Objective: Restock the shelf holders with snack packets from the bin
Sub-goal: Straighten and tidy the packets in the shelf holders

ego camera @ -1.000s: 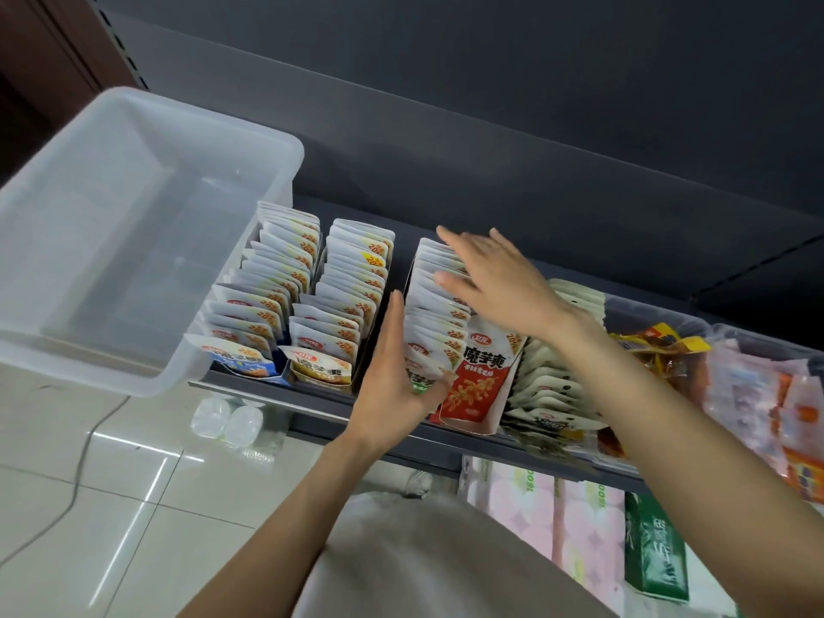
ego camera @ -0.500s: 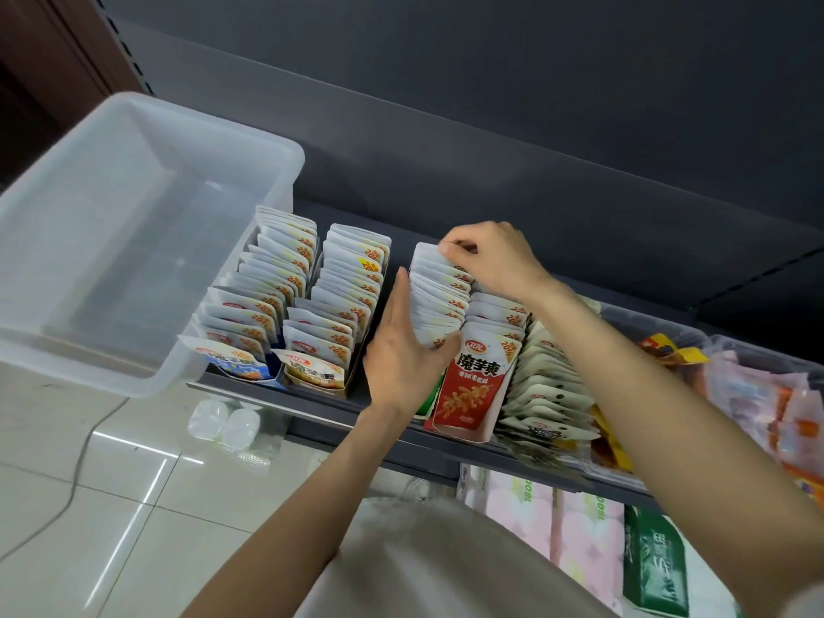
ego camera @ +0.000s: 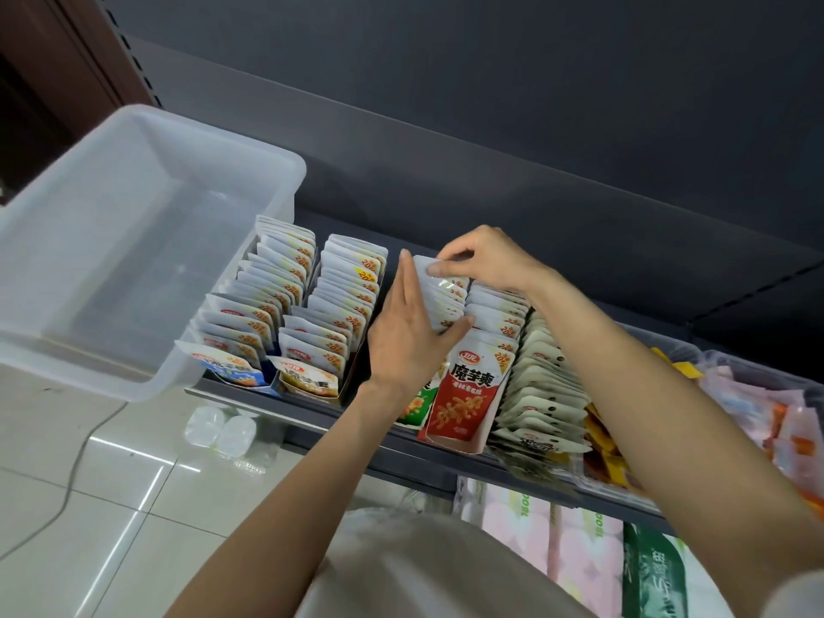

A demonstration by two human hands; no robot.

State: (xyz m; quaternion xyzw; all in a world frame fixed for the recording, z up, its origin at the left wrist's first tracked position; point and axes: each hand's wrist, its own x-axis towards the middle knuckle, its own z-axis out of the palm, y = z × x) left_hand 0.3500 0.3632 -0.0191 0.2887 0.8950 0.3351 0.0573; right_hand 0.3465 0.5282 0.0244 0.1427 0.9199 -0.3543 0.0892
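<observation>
Dark grey shelving fills the background, and the shelf (ego camera: 312, 417) carries rows of snack packets standing in cardboard holders, with the clear bin (ego camera: 133, 269) perched at its left end and looking empty from here. Since a second ago the right hand (ego camera: 486, 260) has gone from lying flat over the third row (ego camera: 446, 301) to curling at its back end, where thumb and fingers now pinch the rearmost packet top; the left hand (ego camera: 410, 332) has slid up from the front of the row and rests flat against its left side, fingers straight, thumb across the packets. That reads as squaring and packing the row, so with nothing visible in the bin the restock is probably near its end. Room is tight: the second holder (ego camera: 334, 323) sits just left of the left hand, the red-fronted row (ego camera: 468, 385) touches on the right, and the shelf's front lip is close below the front packets. Open space lies only above and toward the person.
</observation>
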